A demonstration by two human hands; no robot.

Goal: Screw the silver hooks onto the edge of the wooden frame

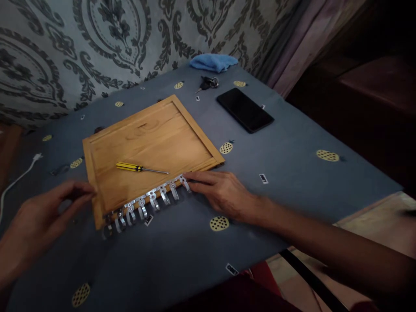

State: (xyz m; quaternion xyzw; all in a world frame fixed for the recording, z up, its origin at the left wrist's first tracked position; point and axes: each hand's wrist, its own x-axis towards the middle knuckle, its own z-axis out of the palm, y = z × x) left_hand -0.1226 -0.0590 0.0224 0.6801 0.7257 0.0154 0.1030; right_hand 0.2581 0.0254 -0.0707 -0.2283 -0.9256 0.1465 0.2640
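Note:
A wooden framed board [146, 136] lies flat on the table. Along its near edge runs a metal hook rail [157, 190] with several curved hooks. My right hand [224, 190] has its thumb and fingers closed on the rail's right end. At the board's left edge, the thumb and forefinger of my left hand [61, 206] come together in a pinch; whatever sits between the fingertips is too small to make out. On the board, just behind the rail, rests a yellow and black screwdriver [130, 167], its shaft pointing right.
Right of the board lies a black phone [245, 109]. Behind it are keys [208, 83] and a folded blue cloth [213, 63]. A white cable [19, 180] trails at the left. The table's blue pineapple-print cover [292, 173] meets a patterned curtain [113, 39] at the back.

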